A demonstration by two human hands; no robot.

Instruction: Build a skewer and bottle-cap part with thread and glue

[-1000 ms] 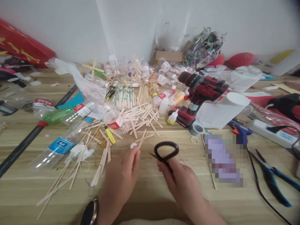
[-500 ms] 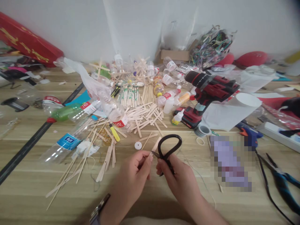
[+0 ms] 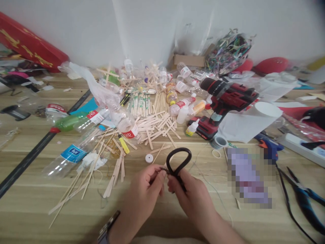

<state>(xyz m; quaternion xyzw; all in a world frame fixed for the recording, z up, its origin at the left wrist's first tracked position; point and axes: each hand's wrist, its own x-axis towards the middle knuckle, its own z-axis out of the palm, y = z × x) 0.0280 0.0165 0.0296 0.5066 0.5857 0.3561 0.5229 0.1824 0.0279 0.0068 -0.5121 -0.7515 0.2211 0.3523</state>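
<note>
The chief risk sits where the two hands meet at the near middle of the table (image 3: 122, 220): the right hand (image 3: 193, 189) is wrapped around black-handled scissors (image 3: 184, 165), and their blades point left, straight at the fingertips of the left hand (image 3: 148, 184). That hand has its thumb and forefinger pinched together on what looks like a pale wooden stick (image 3: 172, 157), most of it hidden by the fingers and the scissors' loop, so exactly where the blades meet it cannot be told. Because the metal lies against or very near the pinching thumb, a slip of the blade or a sudden squeeze could nick the skin. The stick is slim and gripped close to its end, so it may twist in the pinch, split along its grain, or throw off a chip. Nothing under the hands seems to brace the work, and any tremor would likely go straight into the blade. To the right, a loose thread (image 3: 215, 189) runs along the near side of the right hand and could snag on a moving wrist. The small white disc (image 3: 149, 158) lies just beyond the left hand, easily nudged away by a knuckle, and a dropped piece could get lost among the similar craft sticks (image 3: 115, 178) to the left.
</note>
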